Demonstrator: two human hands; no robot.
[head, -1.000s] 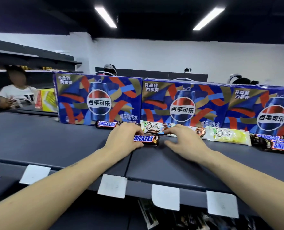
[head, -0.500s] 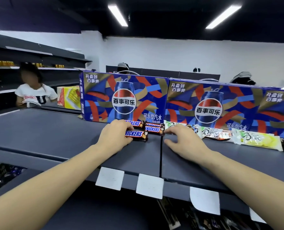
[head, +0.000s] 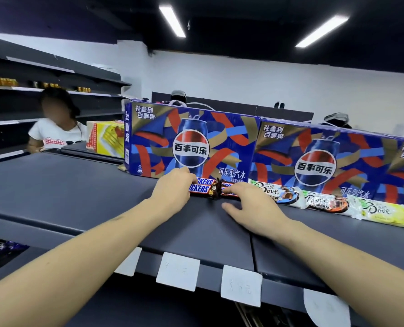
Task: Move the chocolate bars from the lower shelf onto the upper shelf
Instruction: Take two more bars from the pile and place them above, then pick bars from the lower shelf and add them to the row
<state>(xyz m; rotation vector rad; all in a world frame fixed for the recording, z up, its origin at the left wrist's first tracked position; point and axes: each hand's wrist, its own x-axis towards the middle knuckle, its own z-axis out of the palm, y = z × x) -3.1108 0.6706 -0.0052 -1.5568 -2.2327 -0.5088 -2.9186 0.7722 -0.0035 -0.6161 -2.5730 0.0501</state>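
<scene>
Your left hand (head: pixel 172 190) rests on the upper shelf (head: pixel 66 192), fingers curled over the left ends of two Snickers bars (head: pixel 199 187) that lie one behind the other against the base of a blue Pepsi box (head: pixel 191 140). Whether the fingers actually grip the bars or only press on them, you cannot tell from this angle. Just to the right, your right hand (head: pixel 253 206) lies palm down, fingers loosely spread, its fingertips touching a third Snickers bar (head: pixel 229 188) that meets the first two end to end at their crimped wrappers. Continuing right, three Dove bars sit in a row along the foot of a second Pepsi box (head: pixel 321 159): one white with brown (head: pixel 276 192), one white with orange (head: pixel 326 202), one pale yellow (head: pixel 385 214). White price tags (head: pixel 178 271) hang from the shelf's front edge. Far left, beyond the shelf, a person in a white shirt (head: pixel 54 133) stands near a yellow carton (head: pixel 106 138).
</scene>
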